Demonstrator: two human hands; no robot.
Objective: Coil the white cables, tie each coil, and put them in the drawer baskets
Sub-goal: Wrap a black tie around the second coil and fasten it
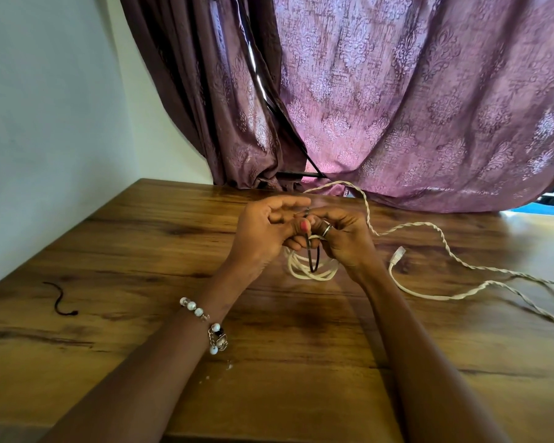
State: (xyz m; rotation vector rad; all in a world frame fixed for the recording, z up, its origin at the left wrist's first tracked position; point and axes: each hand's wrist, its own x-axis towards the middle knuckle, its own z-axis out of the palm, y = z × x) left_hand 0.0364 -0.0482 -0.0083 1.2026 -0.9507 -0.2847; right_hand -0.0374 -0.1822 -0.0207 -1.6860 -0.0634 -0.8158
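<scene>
Wooden table (141,251), both hands' grip (304,231) pinching dark tie (312,257) over white coil (311,270)

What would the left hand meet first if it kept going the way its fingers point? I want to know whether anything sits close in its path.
The left hand points rightward, so it would first meet the right hand, already touching it over the white cable coil; depth is hard to judge.

wooden table (115,238) | white wall (45,123) | purple patterned curtain (413,107) — backlit
</scene>
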